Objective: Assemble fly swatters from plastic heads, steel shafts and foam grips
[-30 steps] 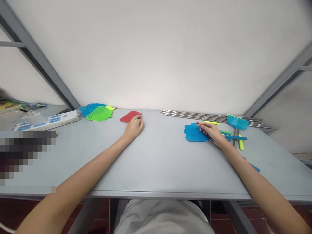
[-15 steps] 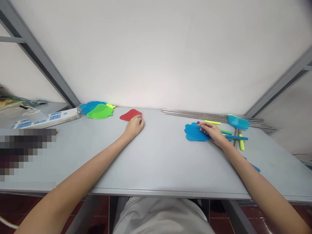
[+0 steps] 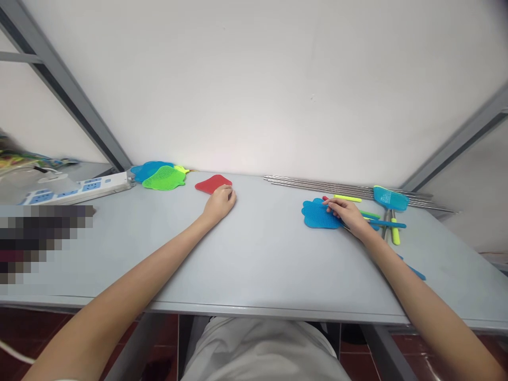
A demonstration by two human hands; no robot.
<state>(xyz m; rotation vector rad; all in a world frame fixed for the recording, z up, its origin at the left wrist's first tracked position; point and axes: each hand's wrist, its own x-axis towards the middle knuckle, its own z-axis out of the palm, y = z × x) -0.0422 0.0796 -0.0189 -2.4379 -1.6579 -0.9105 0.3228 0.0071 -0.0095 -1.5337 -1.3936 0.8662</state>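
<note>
My left hand (image 3: 220, 203) is closed at the near right end of a red fly swatter head (image 3: 210, 183), its curled fingers covering that corner. To its left lie a green leaf-shaped swatter head (image 3: 164, 179) and a blue one (image 3: 148, 171), overlapping. On the right, my right hand (image 3: 347, 212) is over a blue swatter head (image 3: 319, 215), fingers drawn together. A small red end (image 3: 325, 199) shows by its fingertips; what they hold is hidden. Behind that hand are a yellow-green handle (image 3: 347, 198) and a blue handle (image 3: 391, 224).
Several thin metal rods (image 3: 317, 185) lie along the wall, with a blue-green swatter head (image 3: 391, 198) across them. Another yellow-green handle (image 3: 395, 232) and a blue handle (image 3: 416, 273) are at the right. A white power strip (image 3: 95, 184) sits at the left of the grey table (image 3: 254, 254).
The view has shifted slightly. Both hands keep almost the same places by the red and blue swatter heads; nothing else has visibly moved.
</note>
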